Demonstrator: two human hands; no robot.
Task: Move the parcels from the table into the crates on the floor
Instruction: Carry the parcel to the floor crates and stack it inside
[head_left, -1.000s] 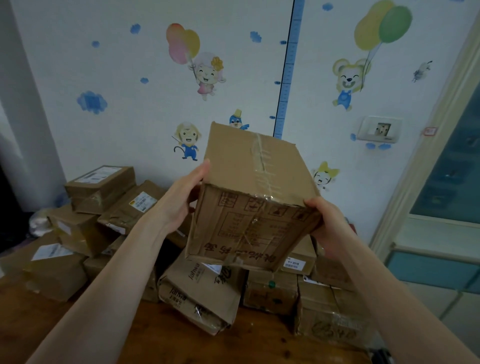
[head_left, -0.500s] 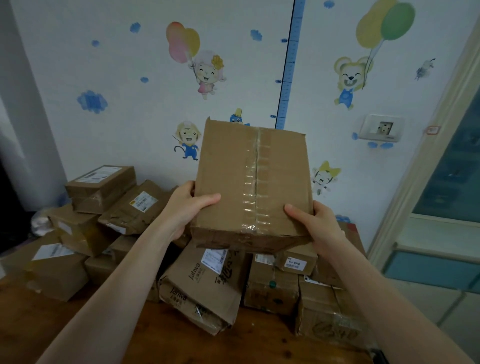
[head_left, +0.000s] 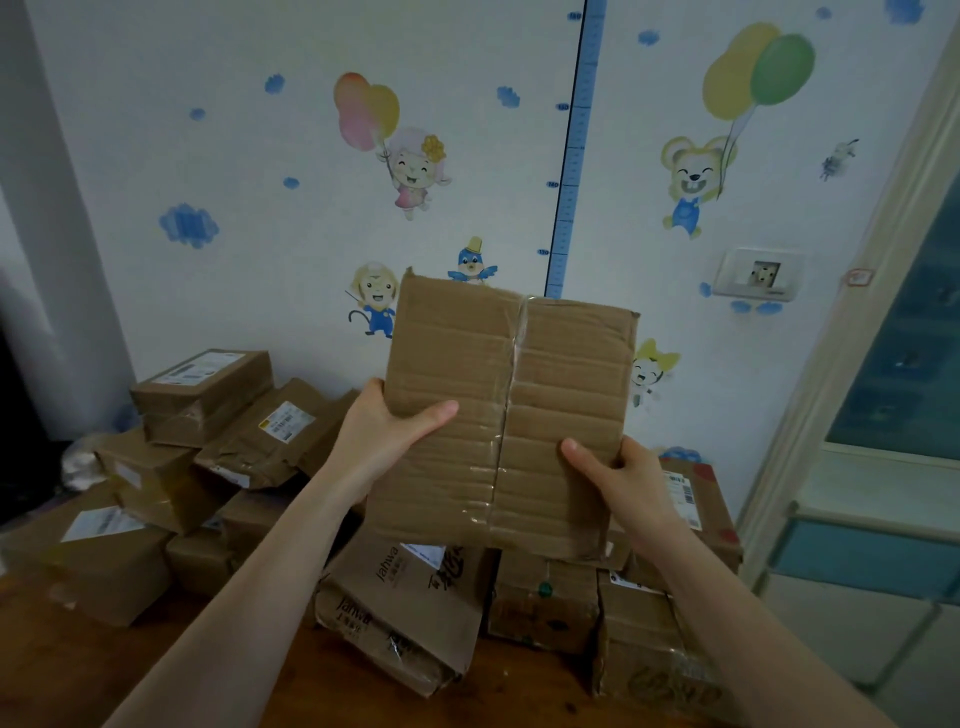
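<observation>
Held parcel (head_left: 511, 415): brown cardboard box taped along its middle seam, raised at the centre of the frame with its broad face toward the camera, clear of the worktop (head_left: 130, 675).
Left grip (head_left: 384, 436): clasps the box's left edge, thumb across the front face, fingers hidden behind.
Right grip (head_left: 623, 478): clasps the lower right edge, thumb on the front face, fingers hidden behind.
Other parcels (head_left: 202, 389): heaped on the worktop from the left to the lower right of the frame, against the wall.
Jahwa parcel (head_left: 410, 603): tilted, just below the held box.
Worktop: dark wood along the bottom.
Wall stickers (head_left: 410, 166): cartoon animals and balloons, upper half.
</observation>
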